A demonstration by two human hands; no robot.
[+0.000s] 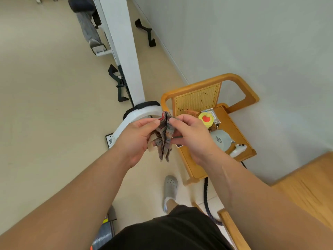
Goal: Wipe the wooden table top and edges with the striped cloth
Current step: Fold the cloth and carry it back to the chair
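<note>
Head cam has both hands up in front of the body, off the desk entirely. The left hand point(138, 139) and right hand point(193, 136) each pinch the striped cloth point(164, 136) near its top, thumb and fingers closed on the fabric from either side. That leaves it bunched between them in mid-air over the floor. My guess is it's a regroup: gathering or folding it into a pad that fits the palm before wiping.

The cloth's long axis runs roughly up-down in the picture. The pinched end points away from the person, toward the chair point(250, 92), and the loose ragged ends hang down toward the floor. It touches nothing but the hands.

The desk point(306, 184) only shows as a wooden corner at lower right, beside the right forearm and well apart from the cloth, so there's no wiping contact right now. The chair near it carries a grey cap point(220, 139), a yellow lidded tub point(206, 120) and a white controller point(237, 149) — not part of the job as far as I can tell.
</note>
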